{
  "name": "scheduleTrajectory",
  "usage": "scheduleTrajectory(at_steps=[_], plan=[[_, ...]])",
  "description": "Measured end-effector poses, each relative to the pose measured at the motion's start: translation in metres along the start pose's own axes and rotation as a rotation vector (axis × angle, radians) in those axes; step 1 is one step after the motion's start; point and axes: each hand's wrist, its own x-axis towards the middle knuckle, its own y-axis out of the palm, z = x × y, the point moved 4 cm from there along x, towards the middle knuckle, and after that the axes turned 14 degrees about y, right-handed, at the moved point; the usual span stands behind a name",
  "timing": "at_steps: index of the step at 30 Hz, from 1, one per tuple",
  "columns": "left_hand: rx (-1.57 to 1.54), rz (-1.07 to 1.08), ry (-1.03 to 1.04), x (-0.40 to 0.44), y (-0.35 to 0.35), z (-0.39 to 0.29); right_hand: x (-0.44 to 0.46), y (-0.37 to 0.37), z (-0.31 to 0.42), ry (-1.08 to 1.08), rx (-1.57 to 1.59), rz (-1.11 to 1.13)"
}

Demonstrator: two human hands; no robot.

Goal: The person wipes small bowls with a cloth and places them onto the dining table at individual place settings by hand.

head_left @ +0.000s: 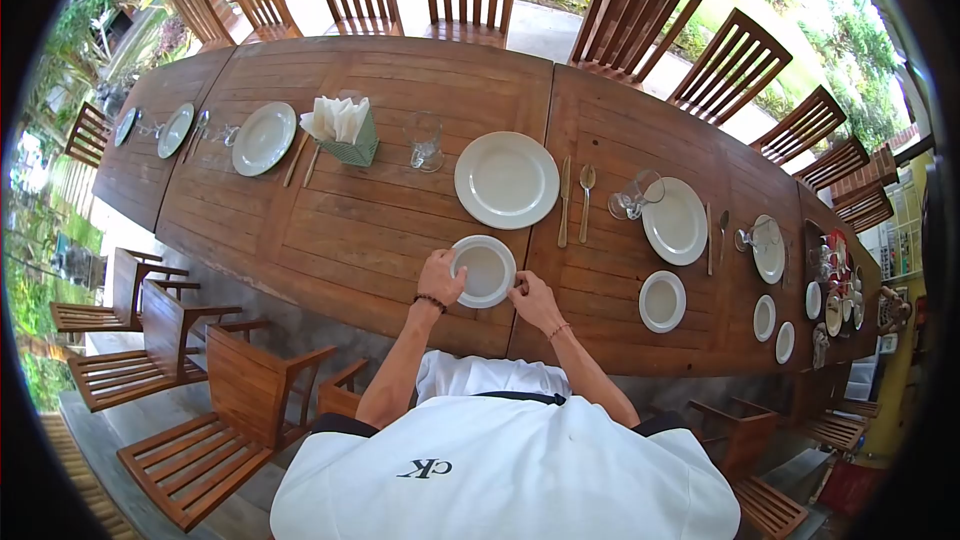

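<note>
A small white bowl with a wide rim is between my two hands, close to the near side of the wooden table. My left hand holds its left rim, thumb on top and a dark beaded bracelet at the wrist. At the lower right rim, the fingers of my right hand are closed on the bowl's edge. Just beyond the bowl lies a large white plate. A knife and a spoon lie side by side to the right of that plate.
A green napkin holder with white napkins and a stemmed glass stand beyond my left hand. Rightward are another glass, a plate and a second bowl. Wooden chairs line both table sides.
</note>
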Motion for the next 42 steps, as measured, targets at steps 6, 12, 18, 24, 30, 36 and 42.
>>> scheduleTrajectory(at_steps=[6, 12, 18, 24, 30, 36, 42], plan=[[0.073, -0.002, 0.086, 0.000, 0.002, -0.003, -0.003, -0.002, 0.000, 0.011, 0.007, 0.020], [0.057, 0.033, 0.092, -0.001, -0.003, -0.012, -0.003, -0.001, -0.002, 0.003, 0.027, 0.005], [0.061, 0.007, 0.077, -0.010, 0.005, 0.001, -0.017, -0.003, -0.009, 0.026, 0.076, -0.021], [0.047, -0.121, 0.042, -0.004, -0.002, -0.028, -0.038, -0.015, -0.035, 0.040, 0.091, 0.001], [0.042, -0.147, 0.232, -0.002, 0.034, -0.091, -0.056, -0.039, -0.072, 0.009, 0.128, 0.000], [-0.133, -0.004, 0.329, -0.012, 0.101, -0.170, -0.084, -0.090, -0.129, -0.066, 0.159, -0.043], [-0.204, 0.072, 0.418, -0.035, 0.191, -0.257, -0.125, -0.164, -0.212, -0.114, 0.287, -0.135]])
